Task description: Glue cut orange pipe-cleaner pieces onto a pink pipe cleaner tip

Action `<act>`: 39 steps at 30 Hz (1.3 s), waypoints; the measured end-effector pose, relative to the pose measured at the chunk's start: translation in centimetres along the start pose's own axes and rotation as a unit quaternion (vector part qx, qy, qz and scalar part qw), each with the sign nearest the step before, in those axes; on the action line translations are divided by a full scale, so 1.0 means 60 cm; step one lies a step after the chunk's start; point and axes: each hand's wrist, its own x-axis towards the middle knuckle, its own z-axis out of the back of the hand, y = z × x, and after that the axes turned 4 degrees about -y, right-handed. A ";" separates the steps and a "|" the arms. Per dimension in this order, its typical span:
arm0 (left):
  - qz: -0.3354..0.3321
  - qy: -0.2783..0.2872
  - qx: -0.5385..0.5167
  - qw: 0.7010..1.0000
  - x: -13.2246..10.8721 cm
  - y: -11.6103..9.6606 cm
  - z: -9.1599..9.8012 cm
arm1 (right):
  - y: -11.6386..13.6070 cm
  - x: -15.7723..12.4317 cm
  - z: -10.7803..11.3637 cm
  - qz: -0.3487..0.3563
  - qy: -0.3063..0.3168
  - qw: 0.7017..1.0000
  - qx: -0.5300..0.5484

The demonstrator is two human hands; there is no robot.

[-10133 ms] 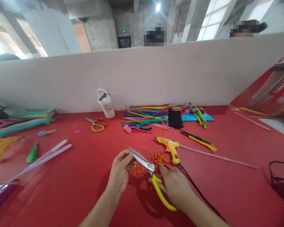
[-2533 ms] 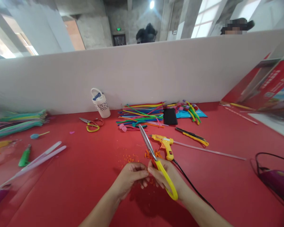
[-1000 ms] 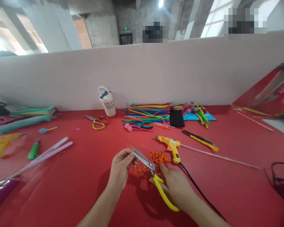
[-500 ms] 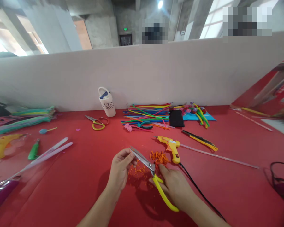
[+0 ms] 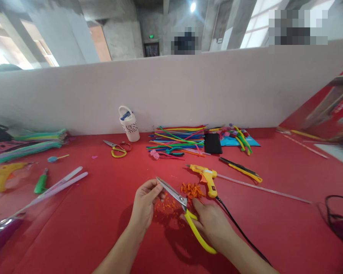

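Note:
My right hand (image 5: 213, 224) grips a pair of scissors (image 5: 173, 192) by its yellow handles, with the blades pointing up and left, looking nearly closed. At the blade tips, my left hand (image 5: 145, 201) pinches thumb against fingers; whatever lies between them is too small or hidden to name. Just beyond my right hand sits a small heap of short orange pieces (image 5: 192, 189), resembling cut pipe cleaner. Finer orange bits (image 5: 168, 205) are scattered on the red table below the blades. A yellow glue gun (image 5: 206, 177) lies right of the heap.
Colourful pipe cleaners (image 5: 177, 137) lie at the back beside a black phone (image 5: 213, 143). A white cup (image 5: 130, 127) stands near a second pair of scissors (image 5: 118, 148). The glue gun's black cord (image 5: 237, 224) passes right of my hand. A utility knife (image 5: 241, 170) lies farther right.

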 end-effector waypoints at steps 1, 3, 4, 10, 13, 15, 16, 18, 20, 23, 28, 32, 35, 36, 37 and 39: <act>-0.001 0.001 0.005 1.000 0.001 0.000 0.001 | 0.000 0.002 0.002 -0.011 0.008 1.000 0.014; 0.002 0.005 0.017 1.000 0.002 0.001 0.002 | 0.002 0.007 0.009 -0.049 0.022 0.997 0.061; 0.006 0.009 0.025 1.000 0.001 0.002 0.002 | 0.004 0.009 0.012 -0.073 0.025 0.992 0.099; 0.043 0.059 0.094 0.993 -0.006 0.015 -0.006 | 0.024 0.026 0.024 -0.182 0.005 0.892 0.413; 0.046 0.085 0.134 0.986 -0.011 0.025 -0.010 | 0.034 0.032 0.025 -0.188 -0.003 0.870 0.455; 0.047 0.100 0.157 0.981 -0.014 0.031 -0.011 | 0.038 0.035 0.025 -0.193 -0.018 0.858 0.476; 0.048 0.109 0.168 0.979 -0.015 0.033 -0.011 | 0.039 0.036 0.025 -0.195 -0.026 0.852 0.484; 0.053 0.133 0.189 0.971 -0.017 0.039 -0.011 | 0.039 0.036 0.025 -0.196 -0.032 0.844 0.498; 0.060 0.157 0.210 0.963 -0.018 0.044 -0.010 | 0.038 0.035 0.025 -0.193 -0.025 0.838 0.510; 0.056 0.174 0.246 0.952 -0.020 0.046 -0.012 | 0.036 0.034 0.025 -0.187 -0.014 0.835 0.517; -0.014 0.168 0.317 0.933 -0.029 0.036 -0.021 | 0.035 0.036 0.023 -0.192 -0.028 0.843 0.502; -0.061 0.164 0.356 0.918 -0.031 0.034 -0.023 | 0.032 0.038 0.016 -0.193 -0.037 0.844 0.499; -0.066 0.154 0.365 0.916 -0.023 0.039 -0.016 | 0.029 0.036 0.014 -0.200 -0.019 0.837 0.508; -0.068 0.150 0.366 0.916 -0.021 0.040 -0.014 | 0.029 0.036 0.014 -0.203 -0.013 0.835 0.511; -0.070 0.148 0.369 0.915 -0.019 0.041 -0.012 | 0.029 0.036 0.014 -0.205 -0.010 0.834 0.512; -0.081 0.148 0.375 0.911 -0.019 0.040 -0.013 | 0.031 0.036 0.014 -0.210 -0.017 0.833 0.511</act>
